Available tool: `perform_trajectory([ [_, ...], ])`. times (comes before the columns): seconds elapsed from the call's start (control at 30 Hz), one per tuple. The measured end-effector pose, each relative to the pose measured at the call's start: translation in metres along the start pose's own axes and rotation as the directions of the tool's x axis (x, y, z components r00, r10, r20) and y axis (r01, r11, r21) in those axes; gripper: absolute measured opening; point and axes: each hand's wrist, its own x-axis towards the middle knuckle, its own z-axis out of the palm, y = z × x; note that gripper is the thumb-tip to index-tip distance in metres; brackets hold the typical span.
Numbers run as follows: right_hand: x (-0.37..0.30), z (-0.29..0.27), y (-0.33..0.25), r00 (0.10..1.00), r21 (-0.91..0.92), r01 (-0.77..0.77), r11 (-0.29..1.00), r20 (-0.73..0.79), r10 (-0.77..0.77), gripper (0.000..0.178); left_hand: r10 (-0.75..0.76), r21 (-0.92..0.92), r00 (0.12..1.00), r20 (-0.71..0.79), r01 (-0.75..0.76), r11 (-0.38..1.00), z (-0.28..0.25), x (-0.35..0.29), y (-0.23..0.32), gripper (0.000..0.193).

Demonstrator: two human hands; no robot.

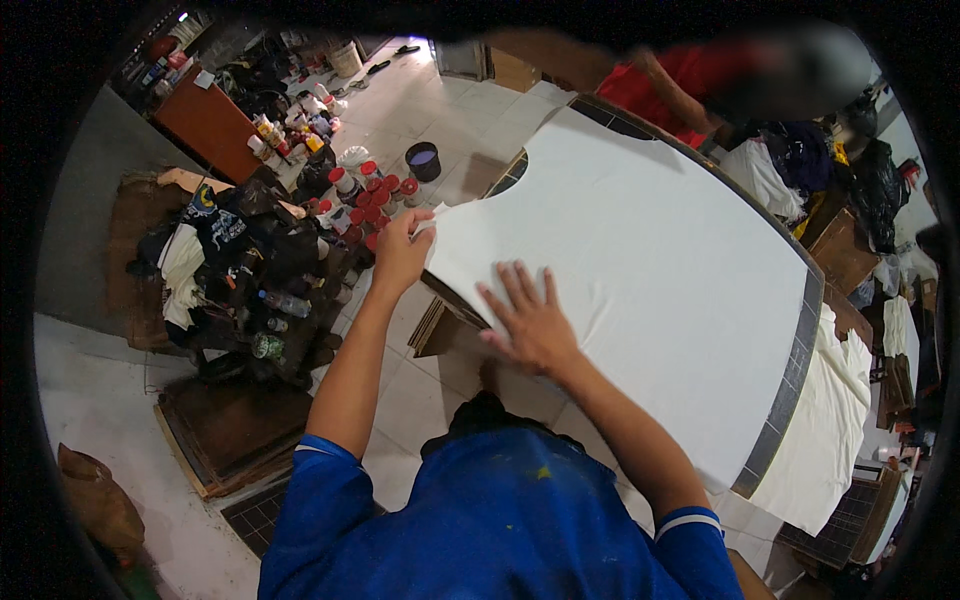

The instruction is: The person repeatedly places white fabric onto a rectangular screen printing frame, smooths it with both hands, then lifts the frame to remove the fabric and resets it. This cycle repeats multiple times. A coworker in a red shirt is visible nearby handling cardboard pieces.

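A white cut fabric panel, shaped like part of a garment, lies spread over a dark gridded board. At the panel's narrow left corner, my left hand pinches the fabric's edge between thumb and fingers. My right hand rests flat on the fabric near its close edge, fingers spread. A few small wrinkles run through the cloth just right of that hand. Dark strips of the board show along the panel's right end and at its far corners.
Another white cloth drapes beside the board's right end. Across the board stands a person in a red shirt. Red-lidded jars, a dark bucket and a heap of dark clothes occupy the left. Wooden frames lie lower left.
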Motion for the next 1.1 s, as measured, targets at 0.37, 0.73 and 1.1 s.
perform_trajectory([
  [0.37,-0.055,-0.053,0.054,0.937,-0.061,-0.314,0.947,0.144,0.32,0.067,-0.089,0.045,0.996,-0.021,0.09,0.995,-0.003,0.025,-0.04,0.031],
  [0.73,-0.031,-0.046,0.037,0.944,-0.01,-0.308,0.951,0.121,0.307,0.077,0.596,-0.05,0.451,0.664,-0.769,0.637,0.221,0.095,0.108,0.062],
  [1.1,-0.051,-0.02,0.013,0.931,0.225,-0.337,0.914,-0.063,0.358,0.07,0.313,0.497,0.738,0.597,-0.647,0.578,0.276,0.18,0.12,0.081],
])
